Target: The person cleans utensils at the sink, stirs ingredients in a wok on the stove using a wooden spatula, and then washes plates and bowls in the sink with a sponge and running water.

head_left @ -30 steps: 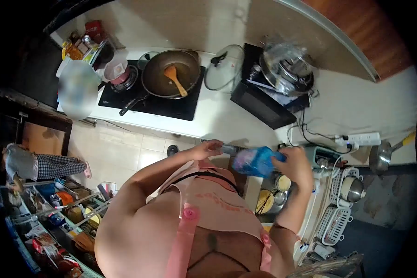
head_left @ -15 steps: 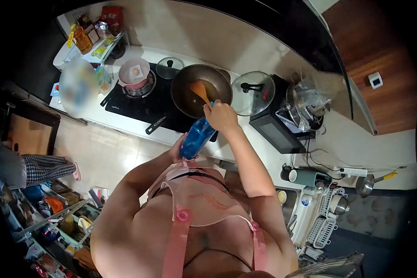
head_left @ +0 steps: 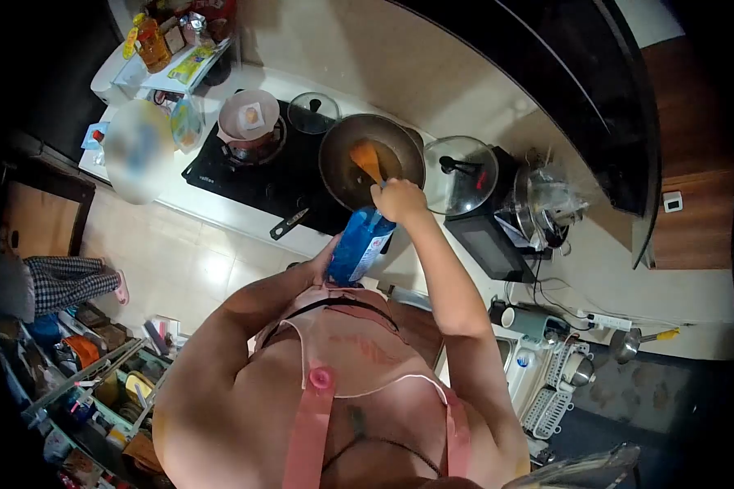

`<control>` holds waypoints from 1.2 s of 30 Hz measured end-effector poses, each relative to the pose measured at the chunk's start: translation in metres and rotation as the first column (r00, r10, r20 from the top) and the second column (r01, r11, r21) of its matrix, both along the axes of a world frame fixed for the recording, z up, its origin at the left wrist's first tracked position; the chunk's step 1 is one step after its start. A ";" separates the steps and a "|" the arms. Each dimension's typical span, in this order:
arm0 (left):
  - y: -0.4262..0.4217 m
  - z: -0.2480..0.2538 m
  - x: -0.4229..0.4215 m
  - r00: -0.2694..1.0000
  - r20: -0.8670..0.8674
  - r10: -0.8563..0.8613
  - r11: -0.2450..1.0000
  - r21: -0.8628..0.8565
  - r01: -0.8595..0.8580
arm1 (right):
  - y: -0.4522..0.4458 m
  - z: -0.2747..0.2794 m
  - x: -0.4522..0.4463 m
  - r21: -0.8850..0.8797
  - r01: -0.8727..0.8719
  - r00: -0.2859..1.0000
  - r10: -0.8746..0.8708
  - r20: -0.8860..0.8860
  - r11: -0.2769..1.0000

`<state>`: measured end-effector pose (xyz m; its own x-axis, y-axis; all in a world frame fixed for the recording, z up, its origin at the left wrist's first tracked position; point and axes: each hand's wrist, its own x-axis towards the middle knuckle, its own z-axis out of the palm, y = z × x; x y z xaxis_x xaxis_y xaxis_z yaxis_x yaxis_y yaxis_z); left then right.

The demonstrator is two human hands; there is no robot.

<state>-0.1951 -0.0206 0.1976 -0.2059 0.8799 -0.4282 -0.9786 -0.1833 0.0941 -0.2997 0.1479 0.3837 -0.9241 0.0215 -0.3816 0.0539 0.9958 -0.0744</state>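
My left hand (head_left: 321, 262) is closed around a shiny blue package or bottle with a white label (head_left: 360, 244), held upright in front of my apron; its exact kind is unclear. My right hand (head_left: 400, 200) grips the handle of an orange-brown spatula (head_left: 367, 156). The spatula's blade rests inside a dark wok (head_left: 338, 175) with a little brownish liquid at the bottom. My right fingers are just above the top of the blue package, and the view does not show whether they touch it.
A pink pot (head_left: 232, 116) sits on the left burner of the black stove (head_left: 245, 181). Glass lids (head_left: 481, 179) lie beside the wok, near a microwave (head_left: 485, 248). A shelf with an oil bottle (head_left: 151, 45) stands left. Another person's checkered trouser leg (head_left: 69, 279) shows at far left.
The view has shifted, so the stove and wok appear slightly further right. The blue package has turned to show more of its label. Both hands keep their holds.
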 end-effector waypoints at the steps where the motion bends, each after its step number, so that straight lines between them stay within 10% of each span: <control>1: 0.001 0.002 -0.004 0.998 -0.064 0.013 0.999 -0.037 -0.015 | -0.001 0.007 -0.002 -0.002 0.015 1.000 -0.016 -0.005 1.000; 10: -0.004 0.018 -0.015 0.871 -0.450 0.195 0.978 0.151 -0.142 | 0.021 -0.019 -0.016 -0.015 -0.006 0.999 0.005 -0.052 1.000; 15: 0.001 -0.016 -0.009 0.997 -0.076 0.008 0.983 -0.182 -0.022 | 0.016 0.004 0.012 -0.085 0.083 0.996 -0.080 0.034 0.993; 19: 0.011 -0.056 0.001 0.969 -0.246 0.000 0.985 -0.166 -0.042 | 0.033 0.002 0.049 -0.234 -0.008 0.982 -0.037 -0.187 0.972; 30: 0.130 -0.046 0.037 0.705 -0.669 -0.233 0.970 -0.107 0.219 | 0.148 0.059 0.293 -0.559 0.270 0.792 -0.511 -0.334 0.784; 31: 0.146 -0.021 0.040 0.799 -0.439 -0.411 0.908 -0.270 0.320 | 0.162 0.063 0.320 -0.569 0.279 0.760 -0.540 -0.362 0.774; 36: 0.189 -0.106 0.063 0.695 -0.466 -0.548 0.835 -0.359 0.418 | 0.244 0.104 0.445 -0.513 0.535 0.598 -0.730 -0.331 0.671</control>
<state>-0.1321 0.1688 0.0919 -0.0262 0.8240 -0.5659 -0.7013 0.3883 0.5978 0.1450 0.3916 0.4877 -0.7687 0.6396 -0.0070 0.5208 0.6195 -0.5873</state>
